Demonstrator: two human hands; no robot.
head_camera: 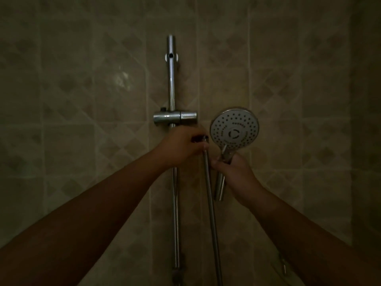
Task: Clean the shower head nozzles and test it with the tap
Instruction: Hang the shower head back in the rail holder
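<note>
A round chrome shower head [234, 129] faces me, its white nozzle plate showing, to the right of the wall rail. My right hand [237, 172] grips its handle, whose lower end pokes out below the fist. The head is detached from the metal hose [211, 203]. My left hand [182, 148] pinches the hose's top end near its connector, just below the slider bracket [175, 117]. The hose hangs down and runs out of view at the bottom.
A vertical chrome slide rail [171, 83] is fixed to the beige tiled wall [82, 100]; its lower part runs behind my left wrist. The room is dim. A faint metal fitting [283, 267] shows at the bottom right, beside my right forearm.
</note>
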